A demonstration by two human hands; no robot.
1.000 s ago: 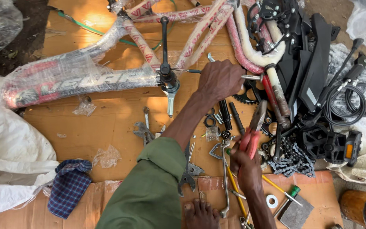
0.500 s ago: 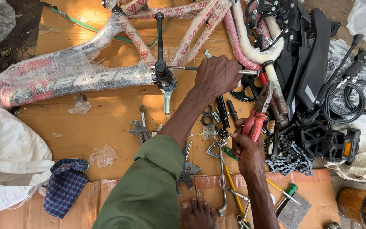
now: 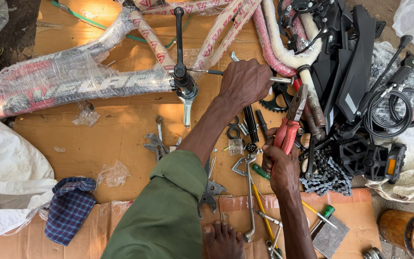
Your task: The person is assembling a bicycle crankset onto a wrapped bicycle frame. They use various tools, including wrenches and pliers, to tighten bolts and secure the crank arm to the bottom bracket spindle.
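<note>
The right hand (image 3: 280, 165) wraps tight around red pliers (image 3: 291, 122), best held by their grippy handles. The left hand (image 3: 245, 81) closes around a thin, hard metal rod (image 3: 280, 80).

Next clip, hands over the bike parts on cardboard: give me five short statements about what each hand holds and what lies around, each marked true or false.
1. The right hand holds red-handled pliers. True.
2. The left hand lies flat and empty on the cardboard. False: it is closed around a thin metal rod near the crank of the wrapped bicycle frame.
3. A checked blue cloth lies at the lower left. True.
4. The bicycle chain is draped over the frame. False: it lies heaped on the cardboard beside the black pedals.
5. The frame is bare metal. False: it is wrapped in clear plastic.
</note>
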